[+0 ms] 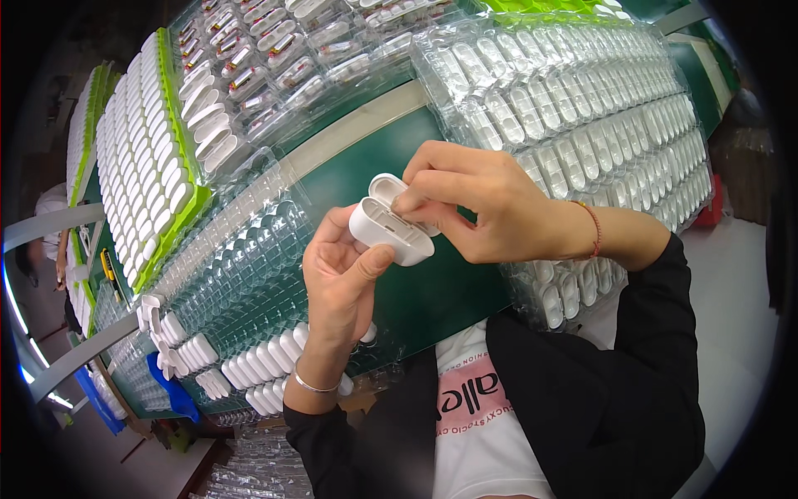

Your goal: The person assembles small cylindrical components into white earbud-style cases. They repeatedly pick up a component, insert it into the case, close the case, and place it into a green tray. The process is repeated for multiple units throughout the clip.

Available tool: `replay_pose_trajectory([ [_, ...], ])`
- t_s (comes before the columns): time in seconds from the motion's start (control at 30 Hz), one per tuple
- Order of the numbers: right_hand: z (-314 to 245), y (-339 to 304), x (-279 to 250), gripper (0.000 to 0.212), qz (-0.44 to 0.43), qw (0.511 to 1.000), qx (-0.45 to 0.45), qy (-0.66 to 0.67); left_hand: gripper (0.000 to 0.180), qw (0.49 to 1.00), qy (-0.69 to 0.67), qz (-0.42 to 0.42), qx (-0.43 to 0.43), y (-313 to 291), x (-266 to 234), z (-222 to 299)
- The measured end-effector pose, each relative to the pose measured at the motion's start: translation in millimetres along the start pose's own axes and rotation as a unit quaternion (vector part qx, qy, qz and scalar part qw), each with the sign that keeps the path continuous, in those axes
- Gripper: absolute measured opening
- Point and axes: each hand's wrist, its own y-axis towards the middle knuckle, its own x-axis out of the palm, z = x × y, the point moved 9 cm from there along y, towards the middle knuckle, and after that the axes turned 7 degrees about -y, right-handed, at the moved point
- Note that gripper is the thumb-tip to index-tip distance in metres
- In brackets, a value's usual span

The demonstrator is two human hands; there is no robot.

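A white earbud charging case [392,239] with its lid flipped up is held in front of me over the green table. My left hand [337,270] is closed around the body from below, its thumb pressed along the near side. Bent fingers of my right hand [490,195] come down from the right into the gap between the body and the lid [385,188]. They are pinched together there and cover part of the lid and the hinge. Whatever small part they may hold is hidden behind the fingertips.
Clear blister trays [573,108] with white case shells stand at the right. Green trays [150,158] of white shells are at the left. Farther back, a tray [274,50] carries parts with red and gold bits. White cases [266,359] line the near left, by a clear tray [241,249].
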Motion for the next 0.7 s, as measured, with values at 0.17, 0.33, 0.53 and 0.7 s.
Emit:
replay_pose_trajectory([
  [0.17, -21.8, 15.7, -8.2, 0.026, 0.041, 0.997, -0.032, -0.049, 0.042, 0.994, 0.069, 0.056, 0.068, -0.1, -4.5, 16.1],
  [0.33, 7.1, 44.4, 24.0, 0.017, -0.079, 0.993, 0.076, 0.052, 0.038, 0.983, 0.107, 0.091, 0.116, 3.4, -7.0, 40.0],
  [0.53, 104.7, 151.5, 3.0, 0.012, 0.049, 0.970, -0.049, -0.233, 0.032, 0.928, 0.286, 0.134, 0.197, -33.8, -16.3, 77.1],
  [0.7, 187.7, 195.9, 24.1, 0.013, -0.034, 0.934, 0.012, -0.356, 0.027, 0.862, 0.359, 0.237, 0.269, -80.7, -47.0, 96.9],
])
